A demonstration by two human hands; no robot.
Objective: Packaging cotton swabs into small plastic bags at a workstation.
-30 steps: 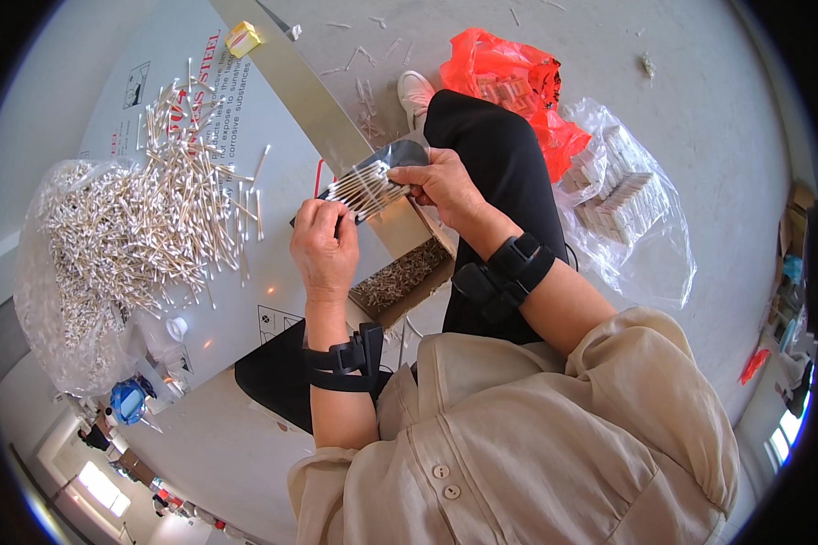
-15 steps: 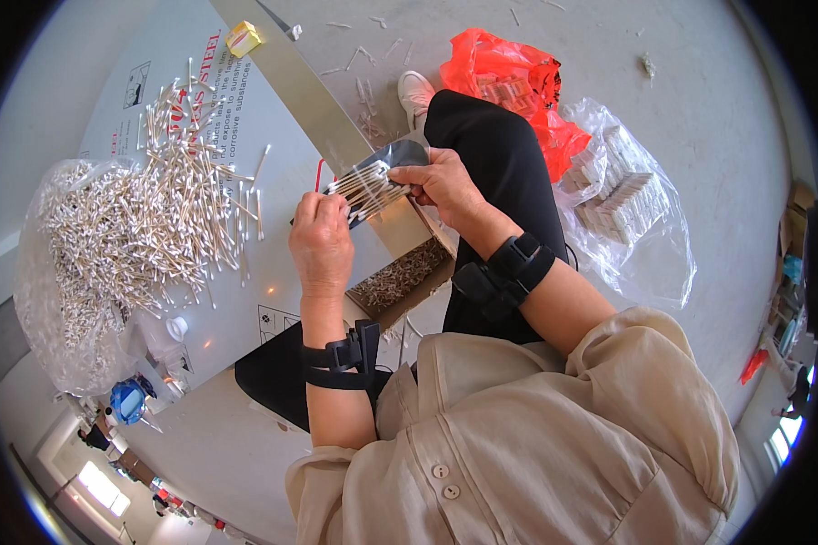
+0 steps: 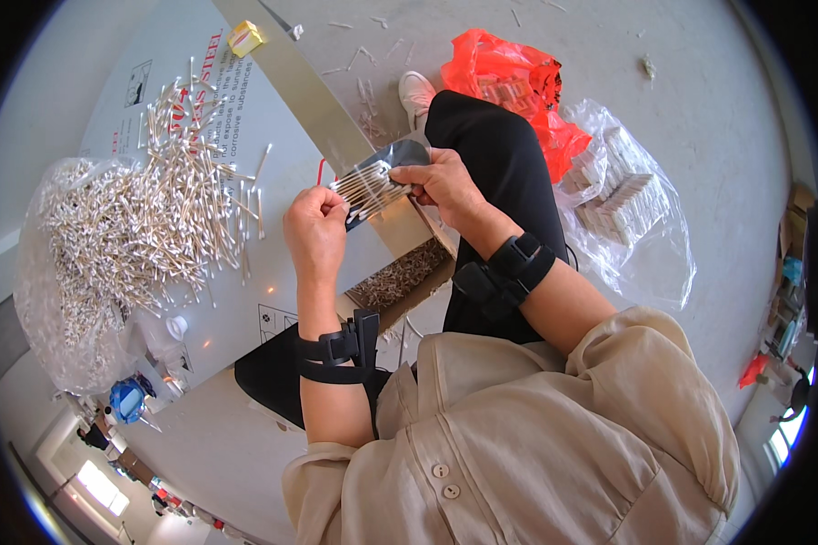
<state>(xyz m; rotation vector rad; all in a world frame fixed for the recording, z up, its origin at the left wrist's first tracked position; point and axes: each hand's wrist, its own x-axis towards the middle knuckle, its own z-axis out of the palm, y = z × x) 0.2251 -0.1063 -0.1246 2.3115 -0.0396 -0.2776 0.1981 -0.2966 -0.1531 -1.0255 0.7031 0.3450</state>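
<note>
Cotton swabs in right hand

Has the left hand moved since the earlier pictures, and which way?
Yes, slightly: the left hand has shifted to the left, away from the open cardboard box, whose left end now shows more.

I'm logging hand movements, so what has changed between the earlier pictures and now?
The left hand has shifted slightly left and up in the picture; it is at the left end of the row of cotton swabs, though whether it touches them is unclear. The right hand stays pinched on that row. The swab heap, cardboard box and red plastic bag look unchanged.
</note>
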